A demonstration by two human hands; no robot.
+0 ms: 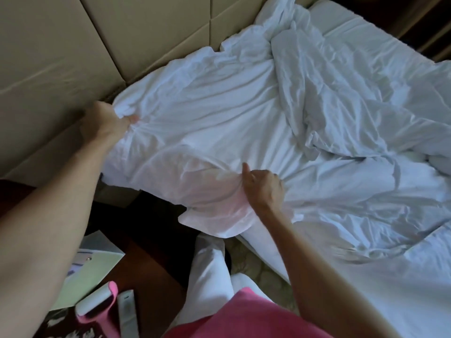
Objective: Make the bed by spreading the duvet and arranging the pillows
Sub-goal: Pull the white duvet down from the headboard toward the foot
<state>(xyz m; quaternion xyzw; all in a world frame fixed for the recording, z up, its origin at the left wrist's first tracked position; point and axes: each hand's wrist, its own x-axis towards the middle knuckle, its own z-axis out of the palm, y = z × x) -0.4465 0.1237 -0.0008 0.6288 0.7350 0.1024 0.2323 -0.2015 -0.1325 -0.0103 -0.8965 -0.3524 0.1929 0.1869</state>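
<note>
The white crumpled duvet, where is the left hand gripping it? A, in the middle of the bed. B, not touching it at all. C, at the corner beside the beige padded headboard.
C: the left hand clutches the white crumpled duvet at its bunched corner beside the beige padded headboard.

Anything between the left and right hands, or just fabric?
Head view: only duvet fabric, creased and stretched, spans from the left hand to the right hand. Both grip it.

White duvet (244,113), plain and unpatterned. Beige padded headboard (61,45) beyond the left hand (107,123). Pink lint roller (97,311) on dark reddish-brown table (151,272) below; pink top (244,315).
</note>
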